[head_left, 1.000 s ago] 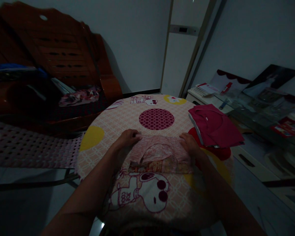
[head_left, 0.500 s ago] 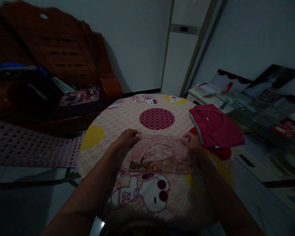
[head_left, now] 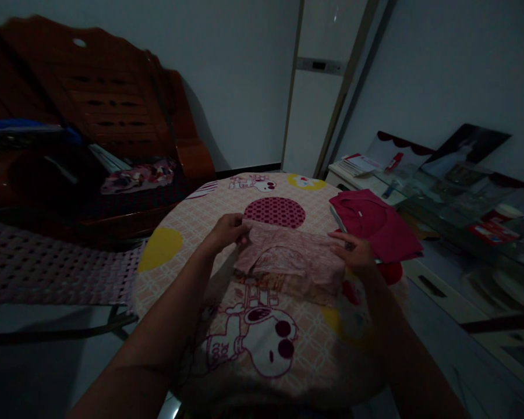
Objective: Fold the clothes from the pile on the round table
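A folded light-pink shirt [head_left: 283, 238] lies across the round table, its neckline facing me and a strip of yellowish-brown patterned cloth showing along its near edge. My left hand [head_left: 227, 234] pinches the shirt's far left corner, which looks slightly raised off the cloth. At the far right corner, my right hand [head_left: 354, 254] holds the edge between thumb and fingers, with the index finger stretched along it. Just beyond my right hand rests a stack of folded clothes with a dark-pink shirt [head_left: 378, 224] on top.
A patterned cloth [head_left: 161, 250] with cartoon dogs covers the round table. To the left stand a wooden bench [head_left: 113, 110] and a woven lounger [head_left: 70, 267]. On the right is a glass-topped cabinet [head_left: 445, 203] bearing papers and a red box. A tall white cabinet-like unit [head_left: 312, 116] stands behind.
The pink shirt has shifted slightly away from me on its left side and now sits at a slant. Both hands have moved with it, and the right fingers have straightened. The view tilted a little.
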A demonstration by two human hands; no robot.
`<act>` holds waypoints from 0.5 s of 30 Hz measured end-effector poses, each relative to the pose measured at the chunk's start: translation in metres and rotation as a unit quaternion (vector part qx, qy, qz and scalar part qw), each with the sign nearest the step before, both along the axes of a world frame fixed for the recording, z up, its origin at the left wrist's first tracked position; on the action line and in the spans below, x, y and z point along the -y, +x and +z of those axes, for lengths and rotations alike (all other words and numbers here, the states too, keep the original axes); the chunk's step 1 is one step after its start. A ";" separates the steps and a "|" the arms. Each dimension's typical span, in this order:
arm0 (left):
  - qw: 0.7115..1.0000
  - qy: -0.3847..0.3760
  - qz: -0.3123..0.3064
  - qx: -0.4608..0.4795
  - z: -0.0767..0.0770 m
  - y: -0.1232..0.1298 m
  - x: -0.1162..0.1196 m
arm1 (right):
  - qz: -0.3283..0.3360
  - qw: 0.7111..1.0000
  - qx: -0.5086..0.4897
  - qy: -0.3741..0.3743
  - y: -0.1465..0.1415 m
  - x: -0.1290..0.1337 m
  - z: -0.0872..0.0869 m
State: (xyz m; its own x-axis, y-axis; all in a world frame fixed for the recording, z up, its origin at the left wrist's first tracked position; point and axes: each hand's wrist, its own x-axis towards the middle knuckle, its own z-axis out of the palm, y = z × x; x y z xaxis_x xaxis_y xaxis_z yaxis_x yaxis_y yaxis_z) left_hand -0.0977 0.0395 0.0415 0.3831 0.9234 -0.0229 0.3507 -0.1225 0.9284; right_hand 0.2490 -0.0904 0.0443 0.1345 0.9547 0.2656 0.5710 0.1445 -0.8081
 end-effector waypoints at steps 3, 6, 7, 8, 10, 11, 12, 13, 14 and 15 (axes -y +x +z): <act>0.998 0.023 0.029 0.047 0.022 0.032 -0.014 | -0.071 0.995 0.009 0.065 0.010 0.012 0.015; 0.994 0.073 0.043 0.061 0.037 0.072 -0.032 | -0.128 0.984 0.029 0.122 0.019 0.023 0.025; 0.992 0.101 0.046 0.063 0.041 0.086 -0.038 | -0.147 0.979 0.039 0.135 0.021 0.026 0.027; 0.988 0.134 0.051 0.057 0.045 0.101 -0.044 | -0.165 0.974 0.048 0.148 0.023 0.029 0.029; 0.978 0.199 0.058 0.024 0.055 0.130 -0.055 | -0.201 0.962 0.059 0.175 0.026 0.034 0.031; 0.971 0.228 0.066 0.012 0.061 0.145 -0.060 | -0.218 0.955 0.058 0.190 0.028 0.036 0.031; 0.965 0.253 0.063 0.001 0.068 0.160 -0.066 | -0.236 0.949 0.054 0.204 0.031 0.037 0.032; 0.960 0.276 0.054 -0.009 0.076 0.175 -0.071 | -0.252 0.942 0.047 0.215 0.035 0.038 0.032; 0.954 0.295 0.044 -0.014 0.084 0.191 -0.076 | -0.267 0.936 0.036 0.224 0.040 0.038 0.033; 0.950 0.311 0.031 -0.011 0.092 0.208 -0.082 | -0.282 0.930 0.025 0.233 0.046 0.037 0.033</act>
State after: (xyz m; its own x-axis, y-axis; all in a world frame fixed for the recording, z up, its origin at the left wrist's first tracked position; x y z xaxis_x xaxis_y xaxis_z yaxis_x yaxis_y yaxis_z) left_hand 0.1099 0.1211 0.1334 0.3334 0.7813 0.5276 0.3944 -0.6239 0.6747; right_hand 0.2947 -0.1273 0.0771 0.5559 0.5158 0.6519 0.6970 0.1380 -0.7036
